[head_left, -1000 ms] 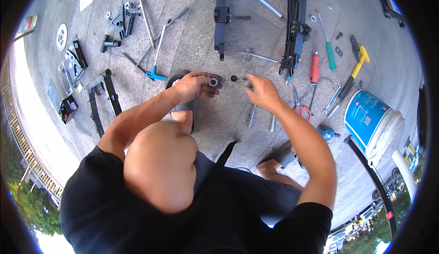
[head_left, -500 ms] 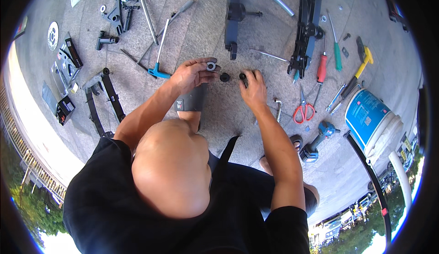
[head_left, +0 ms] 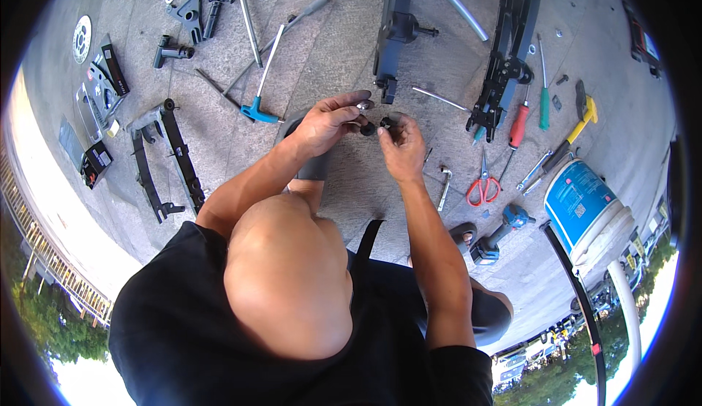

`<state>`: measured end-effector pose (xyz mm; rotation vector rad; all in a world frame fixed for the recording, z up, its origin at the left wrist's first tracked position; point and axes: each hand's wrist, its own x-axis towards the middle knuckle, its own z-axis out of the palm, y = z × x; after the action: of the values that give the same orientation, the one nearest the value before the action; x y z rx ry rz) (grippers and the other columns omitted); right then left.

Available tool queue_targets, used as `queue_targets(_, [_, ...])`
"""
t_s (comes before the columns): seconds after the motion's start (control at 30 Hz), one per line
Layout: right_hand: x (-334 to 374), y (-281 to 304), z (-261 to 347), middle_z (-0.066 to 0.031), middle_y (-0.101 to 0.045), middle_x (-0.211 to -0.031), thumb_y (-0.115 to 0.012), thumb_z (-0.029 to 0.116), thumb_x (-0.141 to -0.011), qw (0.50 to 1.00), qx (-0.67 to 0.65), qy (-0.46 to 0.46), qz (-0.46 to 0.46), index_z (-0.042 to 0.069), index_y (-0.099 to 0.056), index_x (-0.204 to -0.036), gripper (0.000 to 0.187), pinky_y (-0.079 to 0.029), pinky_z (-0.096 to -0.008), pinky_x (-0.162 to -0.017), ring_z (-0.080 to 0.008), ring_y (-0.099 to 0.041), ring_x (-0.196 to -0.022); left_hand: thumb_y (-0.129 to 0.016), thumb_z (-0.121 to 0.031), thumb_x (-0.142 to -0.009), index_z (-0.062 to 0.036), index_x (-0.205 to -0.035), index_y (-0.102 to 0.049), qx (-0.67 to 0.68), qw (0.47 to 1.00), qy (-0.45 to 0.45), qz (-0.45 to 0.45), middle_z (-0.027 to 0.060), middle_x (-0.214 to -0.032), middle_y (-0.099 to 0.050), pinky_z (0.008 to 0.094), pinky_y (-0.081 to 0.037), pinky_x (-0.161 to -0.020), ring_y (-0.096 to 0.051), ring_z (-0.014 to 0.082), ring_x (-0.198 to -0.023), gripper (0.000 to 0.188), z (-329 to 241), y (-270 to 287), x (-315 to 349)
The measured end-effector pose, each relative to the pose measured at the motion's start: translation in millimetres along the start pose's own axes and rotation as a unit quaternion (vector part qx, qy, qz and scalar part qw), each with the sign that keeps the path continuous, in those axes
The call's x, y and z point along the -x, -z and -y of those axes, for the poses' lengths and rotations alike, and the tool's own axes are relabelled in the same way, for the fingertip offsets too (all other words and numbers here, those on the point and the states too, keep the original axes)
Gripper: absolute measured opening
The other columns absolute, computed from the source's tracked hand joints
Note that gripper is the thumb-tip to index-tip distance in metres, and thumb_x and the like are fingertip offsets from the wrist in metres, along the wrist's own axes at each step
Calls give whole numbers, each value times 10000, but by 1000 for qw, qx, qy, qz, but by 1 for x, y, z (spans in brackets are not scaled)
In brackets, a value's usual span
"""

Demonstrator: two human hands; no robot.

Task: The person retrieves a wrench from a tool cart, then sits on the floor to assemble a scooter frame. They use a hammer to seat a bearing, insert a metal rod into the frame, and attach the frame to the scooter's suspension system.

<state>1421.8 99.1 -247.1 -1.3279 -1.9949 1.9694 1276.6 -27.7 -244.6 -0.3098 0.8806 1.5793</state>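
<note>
My left hand [head_left: 326, 126] pinches a small silver metal ring [head_left: 365, 104] between its fingertips, the ring tilted nearly edge-on. Just below the ring, by the lower fingers of that hand, is a round black part [head_left: 368, 129]; whether those fingers grip it I cannot tell. My right hand [head_left: 403, 151] is closed on a small black cylindrical part [head_left: 386, 122], partly hidden by the thumb and fingers. Both hands are close together above the paving, just short of the lower end of a long black frame piece [head_left: 393, 55].
To the left lie a blue T-handle wrench [head_left: 256, 111], a black metal bracket [head_left: 191, 14] and a black swingarm-like frame [head_left: 180, 153]. On the right are a dark linkage frame [head_left: 501, 69], red-handled scissors [head_left: 482, 190], a screwdriver [head_left: 518, 126], a hammer [head_left: 585, 113], a cordless driver [head_left: 504, 232] and a blue-white bucket [head_left: 581, 205].
My hands have come closer together, the left moving right toward the right hand. The silver ring has turned from face-on to tilted. The whole view has shifted slightly.
</note>
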Motion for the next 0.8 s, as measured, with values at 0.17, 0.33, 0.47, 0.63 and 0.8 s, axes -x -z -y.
queue_targets(0.17, [1, -22, 18, -81, -672, -950, -712, 56, -801, 999, -10, 23, -34, 9, -599, -1098, 321, -509, -276, -719, -132, -638, -807, -560, -105, -894, 4, -1367, -449, 5, 1000, 13, 4, 90, -1263, -580, 308, -426, -892, -564, 182, -1096, 498, -10, 3, 6])
queue_targets(0.33, [2, -35, 30, -86, -669, -951, -719, 56, -789, 997, -1, 54, -49, 14, -611, -1072, 306, -509, -287, -685, -148, -652, -789, -563, -104, -894, 2, -1362, -439, 68, 997, 41, -10, 102, -1239, -588, 351, -413, -947, -554, 214, -1116, 496, -12, 3, 8])
queue_targets(0.47, [4, -40, 36, -82, -656, -981, -676, -16, -829, 995, 36, 84, -38, -29, -563, -1127, 319, -505, -251, -717, -110, -619, -812, -572, -102, -893, -1, -1341, -455, 97, 995, 38, 3, 113, -1204, -596, 390, -395, -1006, -551, 238, -1119, 474, -8, 5, 7])
queue_targets(0.63, [6, -40, 35, -83, -653, -983, -679, -23, -825, 989, 70, 125, -43, -20, -571, -1127, 320, -507, -247, -704, -109, -621, -806, -598, -85, -886, -2, -1318, -479, 97, 995, 26, 12, 110, -1192, -599, 405, -386, -1027, -558, 233, -1103, 456, -6, 4, 9])
queue_targets(0.8, [8, -41, 34, -73, -642, -988, -651, -48, -841, 992, -1, 121, -35, -10, -553, -1148, 325, -513, -243, -718, -115, -619, -829, -663, -77, -858, -2, -1296, -511, 40, 999, -16, -3, 93, -1149, -622, 345, -450, -952, -591, 194, -1028, 470, -13, -6, 15])
